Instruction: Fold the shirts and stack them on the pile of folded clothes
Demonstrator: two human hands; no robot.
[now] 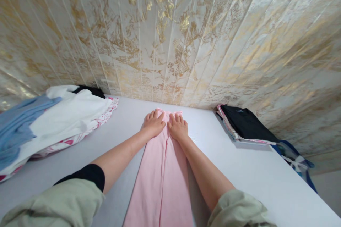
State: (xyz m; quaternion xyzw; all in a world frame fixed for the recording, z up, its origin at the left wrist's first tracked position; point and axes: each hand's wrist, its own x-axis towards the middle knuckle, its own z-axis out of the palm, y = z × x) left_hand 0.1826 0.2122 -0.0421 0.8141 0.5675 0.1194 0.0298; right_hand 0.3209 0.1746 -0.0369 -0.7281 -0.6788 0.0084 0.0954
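Note:
A long pink garment (153, 181), which looks like a pair of trousers, lies flat on the white table (114, 198). Its two long halves run side by side toward me, and the near end passes out of the frame. My left hand (153, 125) rests flat on the left corner of its far end, fingers stretched out and apart. Beside it my right hand (178, 127) presses on the right corner the same way, fingers spread. Both thumbs lie close together near the middle line. The cloth lies under the hands; neither grips it.
On the left is a loose pile of clothes: a white garment (71, 113), a blue one (18, 124) and a pink-patterned one (106, 113). At right sits a folded stack topped by a black garment (245, 124). A blue bag (295, 159) stands beyond the table edge. A gold-patterned curtain (165, 42) hangs behind.

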